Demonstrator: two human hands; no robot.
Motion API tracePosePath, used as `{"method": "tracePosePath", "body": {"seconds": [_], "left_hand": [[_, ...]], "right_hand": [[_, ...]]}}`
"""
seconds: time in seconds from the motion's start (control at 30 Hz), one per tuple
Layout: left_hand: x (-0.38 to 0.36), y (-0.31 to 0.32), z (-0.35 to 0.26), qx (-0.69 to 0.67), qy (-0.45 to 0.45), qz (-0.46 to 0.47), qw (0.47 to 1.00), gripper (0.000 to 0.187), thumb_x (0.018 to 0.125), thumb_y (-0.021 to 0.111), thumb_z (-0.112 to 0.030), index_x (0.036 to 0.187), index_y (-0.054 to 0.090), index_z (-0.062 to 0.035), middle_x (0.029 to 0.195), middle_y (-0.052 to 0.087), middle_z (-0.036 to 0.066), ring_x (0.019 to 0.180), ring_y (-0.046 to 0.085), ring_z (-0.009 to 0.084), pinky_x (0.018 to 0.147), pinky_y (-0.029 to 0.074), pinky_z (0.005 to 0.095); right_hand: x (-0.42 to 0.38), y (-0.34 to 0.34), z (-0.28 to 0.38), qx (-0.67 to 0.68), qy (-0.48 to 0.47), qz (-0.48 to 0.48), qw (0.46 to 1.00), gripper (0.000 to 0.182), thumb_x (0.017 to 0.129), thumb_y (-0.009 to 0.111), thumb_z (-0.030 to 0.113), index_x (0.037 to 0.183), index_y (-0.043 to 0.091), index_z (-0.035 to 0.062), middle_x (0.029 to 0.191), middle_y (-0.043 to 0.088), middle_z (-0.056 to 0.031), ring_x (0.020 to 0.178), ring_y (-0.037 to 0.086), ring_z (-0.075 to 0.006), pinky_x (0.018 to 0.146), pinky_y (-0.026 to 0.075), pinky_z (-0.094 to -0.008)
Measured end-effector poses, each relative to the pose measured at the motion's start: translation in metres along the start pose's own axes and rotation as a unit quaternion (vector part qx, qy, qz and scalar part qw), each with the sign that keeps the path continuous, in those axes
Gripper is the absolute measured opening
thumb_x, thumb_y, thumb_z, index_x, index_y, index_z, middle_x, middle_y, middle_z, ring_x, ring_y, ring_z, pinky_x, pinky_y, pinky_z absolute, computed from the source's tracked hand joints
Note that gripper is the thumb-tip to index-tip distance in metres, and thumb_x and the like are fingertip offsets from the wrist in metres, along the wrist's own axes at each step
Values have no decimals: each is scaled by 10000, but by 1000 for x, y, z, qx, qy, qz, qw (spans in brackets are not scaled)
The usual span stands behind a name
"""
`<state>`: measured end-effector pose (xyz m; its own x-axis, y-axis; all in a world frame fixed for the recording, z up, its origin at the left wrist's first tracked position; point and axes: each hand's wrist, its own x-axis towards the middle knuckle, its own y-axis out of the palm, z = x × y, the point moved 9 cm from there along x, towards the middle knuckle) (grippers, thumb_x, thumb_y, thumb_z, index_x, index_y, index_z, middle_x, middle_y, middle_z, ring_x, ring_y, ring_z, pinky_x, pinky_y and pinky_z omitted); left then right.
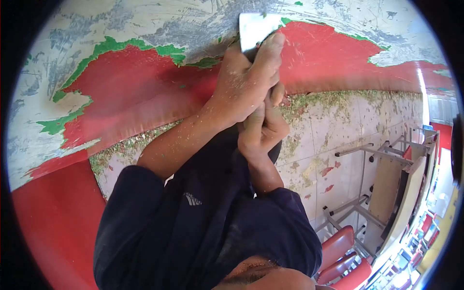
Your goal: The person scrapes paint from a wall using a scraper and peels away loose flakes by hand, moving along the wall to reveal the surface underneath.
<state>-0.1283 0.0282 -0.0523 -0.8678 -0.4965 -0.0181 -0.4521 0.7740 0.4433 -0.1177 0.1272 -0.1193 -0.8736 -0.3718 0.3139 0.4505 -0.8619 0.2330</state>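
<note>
Scraper blade (255, 30) sits at the edge of the red paint (145, 92) on the wall (145, 19). Left hand (244, 82) and right hand (261, 133) each keep their grip clamped on it. Upper band reads bare grey; broad red areas remain, flakes (338, 99) litter the tiled floor (338, 159).

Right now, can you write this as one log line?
left hand: pressing scraper | right hand: gripping handle | wall: red paint peeling

— Where is the scraper (255, 28)?
— At the top, blade flat against the wall (135, 92), with both hands stacked just below it.
— Which hand is higher?
— The left hand (244, 82); the right hand (261, 128) sits beneath, touching it.
— And to the right?
— Upturned tables (391, 188) on the floor (333, 140), chairs (340, 258) before them.
</note>
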Motion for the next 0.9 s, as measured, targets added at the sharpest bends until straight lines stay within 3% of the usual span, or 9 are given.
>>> {"method": "tracePosePath", "body": {"seconds": [0.03, 0.17, 0.27, 0.4, 0.53, 0.67, 0.73, 0.77, 0.9], "left_hand": [[-3, -6, 9, -40, 10, 3, 999, 316, 963, 530, -295, 751, 429, -84, 565, 346, -53, 439, 318, 48, 373, 388, 254], [-10, -41, 42, -10, -36, -56, 998, 312, 981, 502, -290, 750, 425, -95, 561, 313, -59, 436, 310, 44, 371, 398, 252], [-13, -33, 36, -35, -43, -66, 996, 316, 980, 505, -297, 749, 424, -97, 561, 312, -59, 442, 311, 44, 373, 402, 252], [-11, -25, 27, -27, -25, -62, 997, 377, 973, 512, -330, 688, 396, -112, 558, 329, -49, 443, 335, 56, 374, 391, 255], [-9, -22, 20, 19, -13, -58, 998, 463, 966, 500, -404, 620, 355, -133, 513, 309, -30, 396, 359, 95, 383, 384, 257], [-7, -39, 29, 56, -22, -65, 996, 475, 965, 492, -425, 619, 354, -129, 504, 314, -15, 399, 417, 124, 385, 377, 261], [-8, -38, 30, 54, -13, -69, 996, 477, 967, 489, -426, 619, 354, -129, 505, 315, -13, 401, 429, 127, 387, 379, 261], [-9, -37, 30, 51, -18, -74, 996, 477, 969, 485, -425, 618, 352, -131, 506, 316, -14, 400, 424, 123, 386, 379, 259], [-21, -40, 36, 27, -46, -75, 996, 469, 970, 487, -418, 623, 355, -132, 506, 321, -17, 401, 426, 118, 388, 383, 257]], "right_hand": [[-5, 4, 9, -122, 24, 36, 992, 316, 899, 483, -26, 1189, 557, -129, 698, 617, -58, 590, 517, -43, 520, 410, -208], [-22, 7, -8, -74, -22, 7, 997, 297, 879, 506, -43, 1156, 580, -121, 641, 593, -62, 549, 497, -42, 495, 396, -211], [-21, 4, -10, -85, 30, 23, 996, 290, 869, 516, -52, 1142, 589, -121, 674, 610, -97, 563, 520, -45, 514, 409, -206], [-10, 6, 21, -108, -108, 1, 988, 290, 850, 537, -70, 1129, 596, -122, 686, 616, -122, 557, 538, -64, 519, 419, -213], [-10, 6, 16, -110, -48, -2, 993, 301, 851, 526, -76, 1142, 591, -120, 692, 622, -119, 580, 541, -67, 537, 431, -218], [-9, 15, 9, -101, -101, 19, 990, 322, 908, 473, -22, 1206, 560, -111, 701, 627, -63, 619, 557, -53, 578, 434, -186], [-15, 11, -6, -103, -3, 42, 994, 317, 909, 470, -27, 1201, 563, -111, 708, 632, -68, 628, 562, -50, 571, 431, -183], [-15, 10, -4, -87, -45, 13, 995, 311, 863, 531, -64, 1166, 584, -109, 708, 626, -128, 554, 498, -46, 508, 403, -198], [-25, 11, 12, -96, -92, -5, 991, 314, 861, 538, -64, 1169, 582, -109, 673, 594, -108, 533, 482, -48, 485, 386, -204]]}}
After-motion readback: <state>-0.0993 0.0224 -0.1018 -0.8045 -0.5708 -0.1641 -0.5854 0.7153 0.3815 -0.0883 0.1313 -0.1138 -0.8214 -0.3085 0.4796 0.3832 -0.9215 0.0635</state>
